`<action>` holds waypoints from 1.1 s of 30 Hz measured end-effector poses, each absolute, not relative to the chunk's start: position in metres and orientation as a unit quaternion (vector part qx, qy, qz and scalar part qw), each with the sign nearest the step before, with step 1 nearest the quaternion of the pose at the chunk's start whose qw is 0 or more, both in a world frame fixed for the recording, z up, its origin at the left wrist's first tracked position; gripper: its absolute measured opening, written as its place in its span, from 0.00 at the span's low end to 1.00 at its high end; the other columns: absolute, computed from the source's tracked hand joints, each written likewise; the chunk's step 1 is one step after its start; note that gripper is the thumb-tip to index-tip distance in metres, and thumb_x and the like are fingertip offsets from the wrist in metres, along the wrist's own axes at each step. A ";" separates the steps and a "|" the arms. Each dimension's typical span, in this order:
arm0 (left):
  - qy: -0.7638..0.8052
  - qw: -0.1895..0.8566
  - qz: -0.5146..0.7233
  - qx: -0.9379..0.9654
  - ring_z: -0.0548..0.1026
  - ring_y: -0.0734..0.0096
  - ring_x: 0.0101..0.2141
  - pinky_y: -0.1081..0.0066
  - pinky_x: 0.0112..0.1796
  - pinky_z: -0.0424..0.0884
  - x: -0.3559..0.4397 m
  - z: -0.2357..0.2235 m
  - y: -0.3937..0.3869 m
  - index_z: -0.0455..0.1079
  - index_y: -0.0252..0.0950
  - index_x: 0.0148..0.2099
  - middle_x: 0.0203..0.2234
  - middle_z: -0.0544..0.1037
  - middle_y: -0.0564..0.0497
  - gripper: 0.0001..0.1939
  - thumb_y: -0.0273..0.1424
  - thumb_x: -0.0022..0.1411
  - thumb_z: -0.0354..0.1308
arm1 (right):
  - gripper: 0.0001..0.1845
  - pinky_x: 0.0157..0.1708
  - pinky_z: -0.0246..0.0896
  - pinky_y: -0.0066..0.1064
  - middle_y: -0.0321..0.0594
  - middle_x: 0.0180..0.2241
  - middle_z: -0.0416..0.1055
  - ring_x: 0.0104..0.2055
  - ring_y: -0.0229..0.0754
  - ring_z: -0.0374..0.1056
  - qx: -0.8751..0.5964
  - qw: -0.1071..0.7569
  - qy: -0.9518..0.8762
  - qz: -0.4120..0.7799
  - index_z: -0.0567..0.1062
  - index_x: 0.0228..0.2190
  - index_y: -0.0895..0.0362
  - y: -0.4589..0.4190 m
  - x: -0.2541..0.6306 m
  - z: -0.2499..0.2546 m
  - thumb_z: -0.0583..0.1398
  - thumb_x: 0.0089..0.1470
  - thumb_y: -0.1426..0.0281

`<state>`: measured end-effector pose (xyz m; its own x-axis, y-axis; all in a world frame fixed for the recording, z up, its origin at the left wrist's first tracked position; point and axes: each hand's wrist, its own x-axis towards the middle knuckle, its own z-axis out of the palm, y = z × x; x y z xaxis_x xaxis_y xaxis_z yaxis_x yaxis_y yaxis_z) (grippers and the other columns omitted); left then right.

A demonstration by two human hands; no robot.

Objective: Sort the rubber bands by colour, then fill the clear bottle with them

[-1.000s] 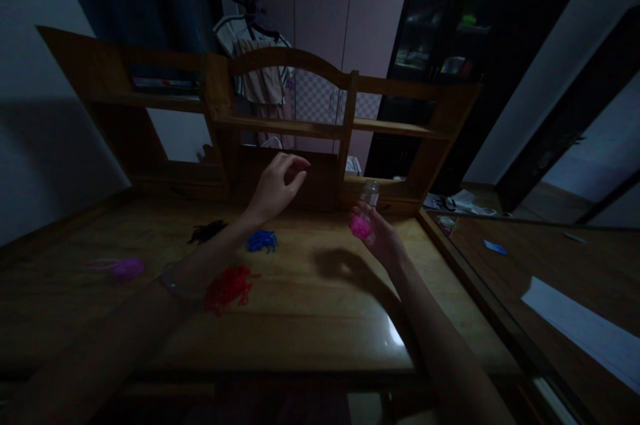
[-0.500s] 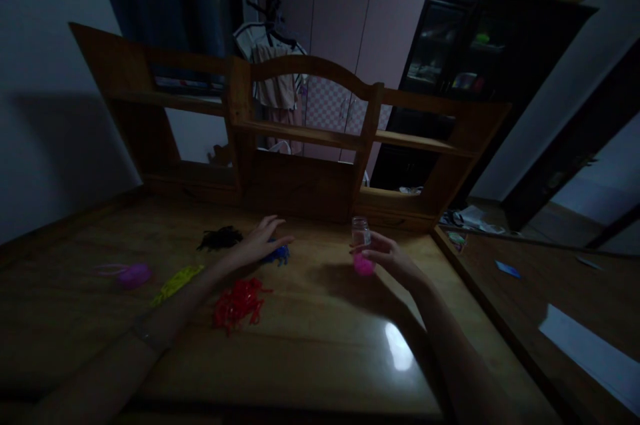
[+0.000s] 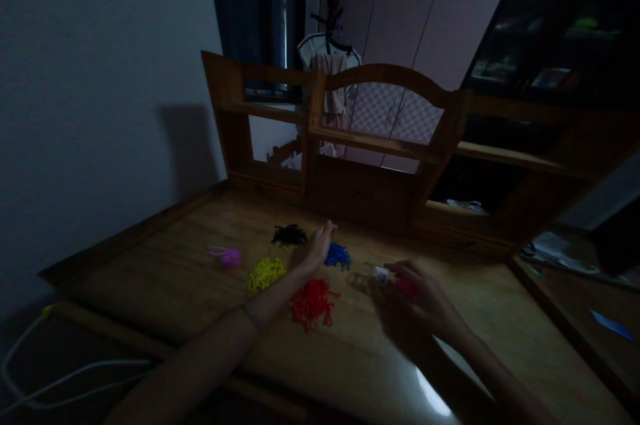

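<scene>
My right hand (image 3: 425, 293) is closed around a small clear jar (image 3: 376, 273) with a white label and bright pink material (image 3: 407, 287) at the end in my palm. The jar lies tipped toward the left, its clear end low over the table. My left hand (image 3: 320, 248) holds nothing; its fingers are stretched out beside a pile of blue strips (image 3: 339, 256), partly covering it. Below that wrist sits a heap of red strips (image 3: 313, 304). Yellow strips (image 3: 267, 274) lie left of the forearm, and black strips (image 3: 290, 234) lie farther back.
A purple item with a loop (image 3: 230, 258) rests on the wooden table (image 3: 185, 272) at the left. Along the back edge stands a wooden shelf unit (image 3: 360, 192). White cords (image 3: 75, 372) hang by the near left edge, and a wall (image 3: 115, 112) rises at the left.
The view has swung left. The jar has gone from upright to tipped on its side in my right hand. My left hand remains by the blue strips, now turned more edge-on.
</scene>
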<state>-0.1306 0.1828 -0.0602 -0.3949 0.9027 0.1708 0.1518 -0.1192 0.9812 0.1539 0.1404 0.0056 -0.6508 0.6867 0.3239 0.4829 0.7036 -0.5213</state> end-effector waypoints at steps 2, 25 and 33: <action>0.567 0.332 0.608 0.446 0.73 0.58 0.49 0.61 0.53 0.63 -0.129 -0.062 0.184 0.73 0.35 0.44 0.46 0.77 0.42 0.27 0.49 0.66 0.40 | 0.20 0.46 0.64 0.37 0.44 0.48 0.69 0.47 0.47 0.69 -0.331 0.240 -0.893 0.188 0.71 0.51 0.51 0.143 0.144 0.003 0.58 0.56 0.68; 0.447 0.510 0.616 0.401 0.69 0.55 0.53 0.60 0.52 0.63 -0.115 -0.050 0.170 0.75 0.35 0.45 0.50 0.74 0.42 0.26 0.50 0.62 0.50 | 0.20 0.46 0.63 0.38 0.46 0.45 0.68 0.45 0.48 0.66 -0.338 0.327 -0.872 0.133 0.72 0.51 0.53 0.147 0.078 -0.023 0.58 0.56 0.69; 0.359 0.549 0.645 0.392 0.62 0.59 0.59 0.61 0.60 0.52 -0.113 -0.032 0.164 0.75 0.35 0.46 0.53 0.74 0.44 0.21 0.45 0.63 0.52 | 0.20 0.49 0.63 0.40 0.45 0.47 0.66 0.48 0.49 0.65 -0.346 0.376 -0.844 0.162 0.70 0.52 0.51 0.144 0.079 -0.029 0.58 0.57 0.68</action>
